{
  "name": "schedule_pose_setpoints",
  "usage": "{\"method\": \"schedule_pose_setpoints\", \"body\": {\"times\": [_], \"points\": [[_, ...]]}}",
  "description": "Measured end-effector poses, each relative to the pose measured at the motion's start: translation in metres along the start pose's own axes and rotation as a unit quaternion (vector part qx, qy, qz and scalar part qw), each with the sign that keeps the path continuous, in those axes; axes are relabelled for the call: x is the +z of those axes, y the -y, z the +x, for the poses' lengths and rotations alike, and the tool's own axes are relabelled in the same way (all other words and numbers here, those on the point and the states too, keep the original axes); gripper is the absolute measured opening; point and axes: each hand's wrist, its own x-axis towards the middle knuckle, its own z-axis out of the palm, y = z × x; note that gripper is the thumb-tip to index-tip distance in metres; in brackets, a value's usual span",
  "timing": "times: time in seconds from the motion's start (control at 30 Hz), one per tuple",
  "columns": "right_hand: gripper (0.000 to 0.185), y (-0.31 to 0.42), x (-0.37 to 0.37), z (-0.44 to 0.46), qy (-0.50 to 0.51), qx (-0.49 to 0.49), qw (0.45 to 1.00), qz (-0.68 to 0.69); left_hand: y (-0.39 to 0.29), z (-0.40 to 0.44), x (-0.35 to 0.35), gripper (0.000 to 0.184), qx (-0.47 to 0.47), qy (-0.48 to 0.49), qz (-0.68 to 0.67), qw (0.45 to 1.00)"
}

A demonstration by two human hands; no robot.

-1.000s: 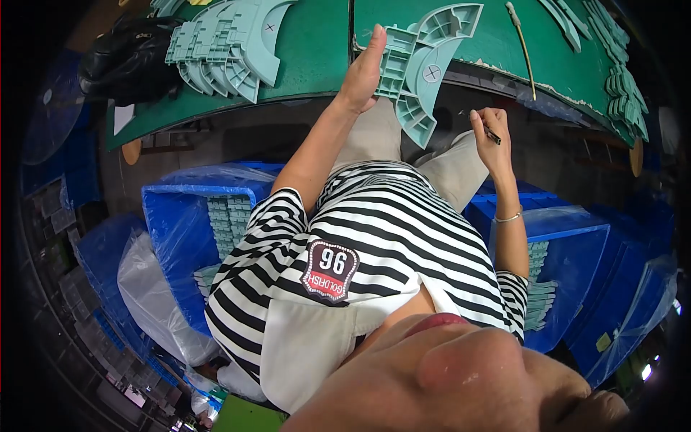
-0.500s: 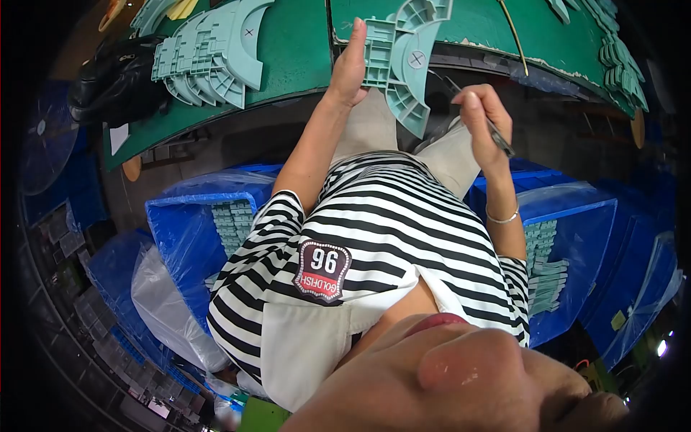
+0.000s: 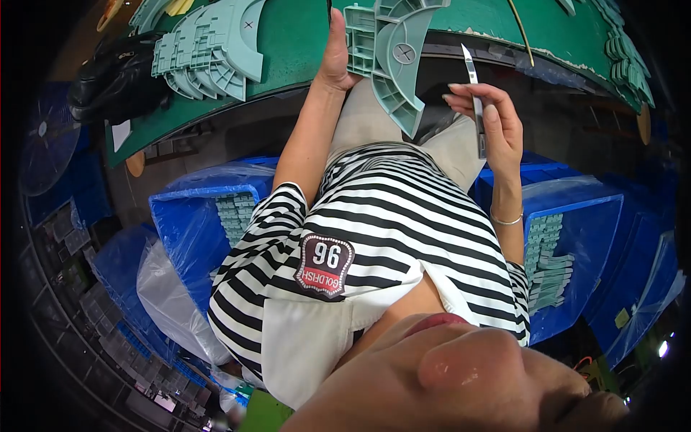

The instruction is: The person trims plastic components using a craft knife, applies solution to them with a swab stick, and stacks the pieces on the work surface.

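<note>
My left hand (image 3: 337,61) grips a teal plastic part (image 3: 404,54) by its ribbed, straight end, thumb up along that side. The part has a curved fan-like rim with ribs and a round boss marked with a cross. To its right, apart from it, my right hand (image 3: 504,126) holds a slim metal craft knife (image 3: 471,70) between thumb and fingers. Its pointed blade is bare and aims up and slightly left. Some left fingers are hidden behind the part.
A stack of similar teal parts (image 3: 212,47) lies on the green table (image 3: 288,50) beside a black bag (image 3: 119,79). More parts (image 3: 626,54) sit at the right. Blue bins (image 3: 176,223) with plastic liners and teal pieces flank my body. A thin stick (image 3: 520,32) overhangs the table edge.
My left hand and the plastic part have shifted a little left and up. My right hand has turned the knife from slanting beside the part to nearly upright, with its blade farther from it.
</note>
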Motion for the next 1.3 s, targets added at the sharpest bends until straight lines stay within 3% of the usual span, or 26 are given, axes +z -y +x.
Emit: {"method": "schedule_pose_setpoints", "body": {"times": [0.13, 0.17, 0.2, 0.27, 0.37, 0.47, 0.5, 0.6, 1.3], "points": [[0.036, -0.003, 0.005, -0.009, -0.033, 0.039, 0.999, -0.005, -0.008, 0.003, -0.006, 0.078, -0.012, 0.063, -0.038, 0.997], [0.037, -0.001, 0.005, -0.010, -0.020, 0.059, 0.998, -0.007, -0.004, 0.002, 0.000, 0.081, 0.011, -0.001, -0.017, 1.000], [0.037, 0.000, 0.007, -0.011, -0.006, 0.079, 0.997, -0.007, -0.004, 0.004, 0.004, 0.081, -0.024, 0.082, -0.050, 0.995], [0.030, -0.002, 0.011, -0.013, -0.009, 0.107, 0.994, -0.036, -0.004, 0.006, 0.008, 0.081, -0.094, 0.244, -0.111, 0.959], [0.023, -0.002, 0.021, -0.014, -0.005, 0.108, 0.990, -0.089, 0.007, 0.007, 0.007, 0.065, -0.119, 0.288, -0.231, 0.922], [0.024, -0.002, 0.035, -0.007, 0.017, 0.021, 0.989, -0.143, 0.034, 0.010, -0.009, 0.077, -0.153, 0.344, -0.422, 0.825], [0.022, -0.007, 0.037, -0.005, 0.010, 0.001, 0.986, -0.169, 0.037, 0.010, -0.006, 0.058, -0.152, 0.356, -0.462, 0.798], [0.021, -0.008, 0.042, 0.000, 0.023, -0.004, 0.978, -0.207, 0.039, 0.003, -0.001, 0.027, -0.136, 0.316, -0.506, 0.790], [0.018, -0.004, 0.050, 0.007, 0.015, -0.027, 0.967, -0.253, 0.044, 0.002, 0.005, 0.018, -0.141, 0.322, -0.549, 0.759]]}}
